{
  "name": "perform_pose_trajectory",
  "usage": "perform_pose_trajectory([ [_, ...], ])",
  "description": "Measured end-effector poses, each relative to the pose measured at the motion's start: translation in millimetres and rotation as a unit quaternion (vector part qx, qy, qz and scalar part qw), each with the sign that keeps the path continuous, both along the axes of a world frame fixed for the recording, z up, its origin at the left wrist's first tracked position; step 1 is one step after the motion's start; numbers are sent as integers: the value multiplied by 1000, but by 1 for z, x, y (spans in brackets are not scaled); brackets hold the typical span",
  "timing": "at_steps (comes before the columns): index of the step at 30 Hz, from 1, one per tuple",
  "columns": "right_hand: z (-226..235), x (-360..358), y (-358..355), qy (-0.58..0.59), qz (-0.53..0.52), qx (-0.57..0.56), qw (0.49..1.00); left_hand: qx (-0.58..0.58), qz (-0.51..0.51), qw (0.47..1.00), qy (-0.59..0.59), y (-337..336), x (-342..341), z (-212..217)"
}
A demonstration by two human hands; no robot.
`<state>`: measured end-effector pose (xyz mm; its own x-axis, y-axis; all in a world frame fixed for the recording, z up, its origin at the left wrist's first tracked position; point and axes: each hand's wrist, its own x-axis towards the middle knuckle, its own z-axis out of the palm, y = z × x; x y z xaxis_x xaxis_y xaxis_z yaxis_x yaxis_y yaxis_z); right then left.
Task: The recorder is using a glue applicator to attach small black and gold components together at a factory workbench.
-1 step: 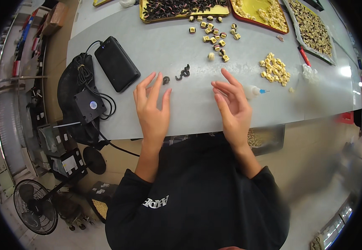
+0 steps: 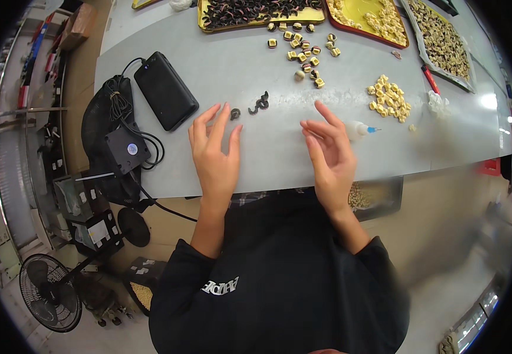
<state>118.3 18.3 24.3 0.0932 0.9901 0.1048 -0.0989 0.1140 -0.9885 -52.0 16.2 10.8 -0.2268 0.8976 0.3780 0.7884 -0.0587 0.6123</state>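
Observation:
My left hand [image 2: 214, 144] is held over the near part of the grey table, fingers apart and holding nothing. Just past its fingertips lies a small dark curled piece [image 2: 235, 113]. A few black curved pieces [image 2: 260, 104] rest between the two hands, farther off. My right hand [image 2: 331, 152] hovers palm inward, its fingers spread and slightly bent around nothing. Beside it lies a small white bottle with a blue needle tip [image 2: 372, 130], partly hidden by the fingers. Beyond the hands sit several small cream-and-dark pieces [image 2: 303, 57] and one round pale piece [image 2: 299, 75].
Cream pieces [image 2: 388, 99] are heaped at right, near a red marker [image 2: 430, 79]. Along the back stand a yellow tray of black pieces [image 2: 208, 26], a red-rimmed tray [image 2: 406, 42] and a lined tray [image 2: 471, 82]. A black power-pack-like box [image 2: 166, 91] with cables lies left.
The round pale piece sits slightly farther from me. My right hand has shifted very slightly. Otherwise the things on the table look the same.

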Motion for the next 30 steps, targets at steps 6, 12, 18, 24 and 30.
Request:
perform_pose_trajectory([
  [6, -19, 29, -33, -108, -68, 141, 982, -35, -16, 999, -12, 6, -3, -4],
  [12, -27, 50, -37, -100, -154, 171, 968, -30, -32, 996, -75, 8, 0, -7],
  [18, -27, 61, -24, -145, -213, 174, 950, -2, -36, 994, -100, 6, 2, -4],
  [24, -29, 59, -10, -196, -257, 168, 931, -3, -117, 946, -301, 2, 8, -2],
  [30, -21, 51, -3, -195, -182, 104, 958, -99, -148, 824, -538, -4, 12, 7],
])
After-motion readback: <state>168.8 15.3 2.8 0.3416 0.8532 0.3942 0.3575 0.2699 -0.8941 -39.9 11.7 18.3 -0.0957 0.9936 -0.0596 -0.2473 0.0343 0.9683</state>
